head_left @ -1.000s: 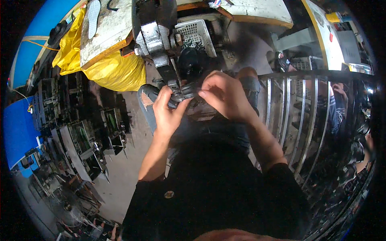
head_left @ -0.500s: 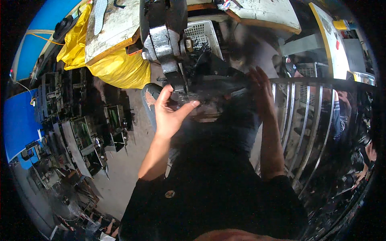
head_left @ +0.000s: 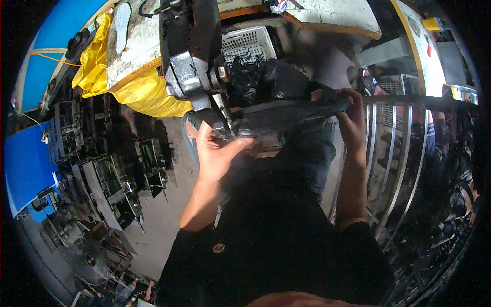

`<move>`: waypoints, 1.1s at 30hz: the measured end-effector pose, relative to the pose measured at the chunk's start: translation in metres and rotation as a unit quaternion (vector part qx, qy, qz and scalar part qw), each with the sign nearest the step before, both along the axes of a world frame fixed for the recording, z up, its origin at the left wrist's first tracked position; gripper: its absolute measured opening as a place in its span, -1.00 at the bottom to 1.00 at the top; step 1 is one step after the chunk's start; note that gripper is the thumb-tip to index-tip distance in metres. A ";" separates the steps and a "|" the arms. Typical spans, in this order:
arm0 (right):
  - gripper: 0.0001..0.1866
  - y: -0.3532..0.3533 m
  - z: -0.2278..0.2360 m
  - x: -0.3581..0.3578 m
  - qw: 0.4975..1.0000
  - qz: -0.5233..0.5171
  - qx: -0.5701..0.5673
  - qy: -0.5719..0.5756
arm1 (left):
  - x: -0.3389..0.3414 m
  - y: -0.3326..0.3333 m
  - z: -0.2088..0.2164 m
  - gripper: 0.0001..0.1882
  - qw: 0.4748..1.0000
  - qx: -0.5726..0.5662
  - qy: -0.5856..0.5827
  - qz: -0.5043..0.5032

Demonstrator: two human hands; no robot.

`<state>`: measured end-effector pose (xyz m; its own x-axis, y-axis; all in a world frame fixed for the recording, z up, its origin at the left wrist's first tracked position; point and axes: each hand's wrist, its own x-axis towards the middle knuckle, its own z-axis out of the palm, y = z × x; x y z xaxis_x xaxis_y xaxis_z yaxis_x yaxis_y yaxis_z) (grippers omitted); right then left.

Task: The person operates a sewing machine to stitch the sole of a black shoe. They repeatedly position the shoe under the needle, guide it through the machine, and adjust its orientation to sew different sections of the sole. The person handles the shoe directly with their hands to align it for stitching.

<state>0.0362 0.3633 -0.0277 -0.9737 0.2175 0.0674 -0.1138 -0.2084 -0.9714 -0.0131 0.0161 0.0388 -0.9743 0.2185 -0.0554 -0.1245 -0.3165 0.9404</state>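
A long, dark black piece [head_left: 291, 113], shaped somewhat like a shoe sole, lies crosswise in front of me under a machine. My left hand [head_left: 216, 151] grips its left end, thumb on the near edge and fingers partly hidden behind the metal tip. At the other end, my right hand [head_left: 352, 113] pinches the piece between thumb and fingers. The black machine head [head_left: 192, 66], with a worn silver clamp and a narrow pointed tip, comes down right beside my left fingers. Beyond the piece stands a dark block-like part [head_left: 284, 82], whose kind I cannot make out.
A white perforated basket [head_left: 263, 38] holding black scraps stands behind the machine. To the left are a worn table [head_left: 140, 38] with a pale insole [head_left: 122, 28], a yellow sack [head_left: 148, 94] and dark metal racks [head_left: 105, 184]. A metal-barred rack [head_left: 394, 153] flanks my right arm.
My right hand has gone from flat and stretched out to closed on the piece's right end. The view has shifted, with the machine head appearing further left. My left hand keeps its grip.
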 end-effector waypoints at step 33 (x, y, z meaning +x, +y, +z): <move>-0.22 0.042 0.070 0.046 0.994 -0.050 0.083 0.039 | 0.014 -0.001 -0.001 -0.18 0.993 0.075 -0.061 -0.067</move>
<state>0.0825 0.4054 0.0422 -0.9380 0.2925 0.1860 -0.2031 -0.0290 -0.9787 0.0009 0.0148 0.0379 -0.9234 0.3614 -0.1289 -0.2861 -0.4247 0.8589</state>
